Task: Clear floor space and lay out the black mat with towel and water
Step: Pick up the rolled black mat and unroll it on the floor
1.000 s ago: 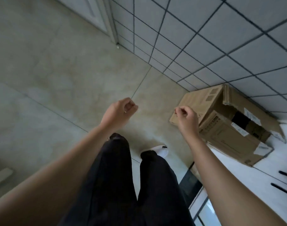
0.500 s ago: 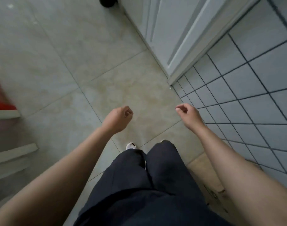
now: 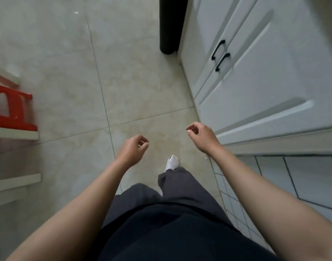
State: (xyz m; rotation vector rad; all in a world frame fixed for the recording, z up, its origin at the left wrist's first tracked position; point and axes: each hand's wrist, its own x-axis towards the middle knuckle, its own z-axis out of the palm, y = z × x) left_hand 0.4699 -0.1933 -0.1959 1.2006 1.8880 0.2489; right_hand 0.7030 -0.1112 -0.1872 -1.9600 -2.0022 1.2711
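A black rolled cylinder (image 3: 170,25), which looks like the rolled mat, stands upright on the floor at the top of the head view, against the corner of a white cabinet. My left hand (image 3: 133,150) and my right hand (image 3: 201,138) hang in front of me above the beige floor tiles, well short of the roll. Both have loosely curled fingers and hold nothing. No towel or water is in view. My dark trousers and one white shoe (image 3: 172,162) show below the hands.
A white cabinet (image 3: 259,85) with two black handles (image 3: 220,55) fills the right side. Below it is a tiled wall (image 3: 302,178). A red stool (image 3: 12,112) and pale shelf edges (image 3: 16,182) stand at the left. Beige floor tiles (image 3: 135,87) lie between them.
The view has swung away from the cardboard box and tiled wall toward the cabinet. The black roll and red stool came into view. Both hands stay curled and empty.
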